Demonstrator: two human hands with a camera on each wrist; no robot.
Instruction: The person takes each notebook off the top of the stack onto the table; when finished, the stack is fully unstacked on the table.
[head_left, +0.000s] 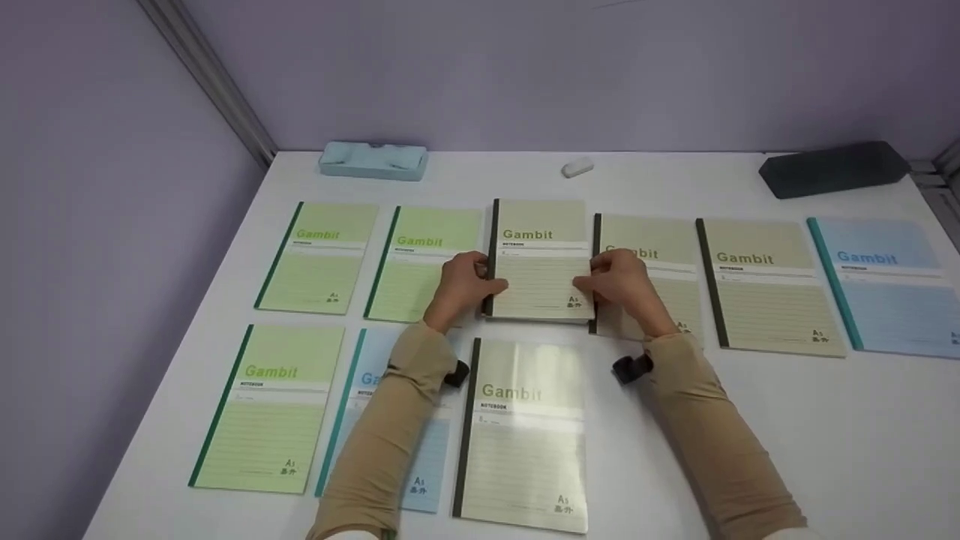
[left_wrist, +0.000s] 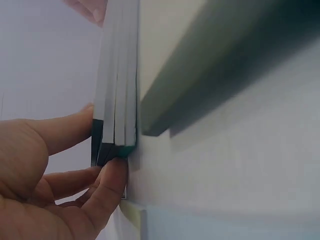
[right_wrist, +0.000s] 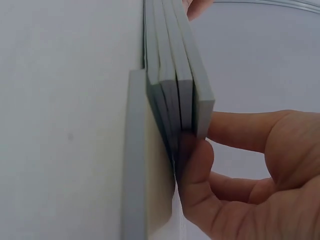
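Now my left hand (head_left: 466, 283) grips the spine edge of a stack of beige notebooks (head_left: 541, 262), while my right hand (head_left: 619, 283) grips its opposite edge. It sits on the table (head_left: 825, 420), just beyond the single beige notebook (head_left: 525, 435).

From above and the near side, our head camera looks down and forward over the whole table (head_left: 825, 420). Our two wrist cameras sit very close, facing inward at the notebook stack (head_left: 541, 259) from its left and right edges, the part all views share.
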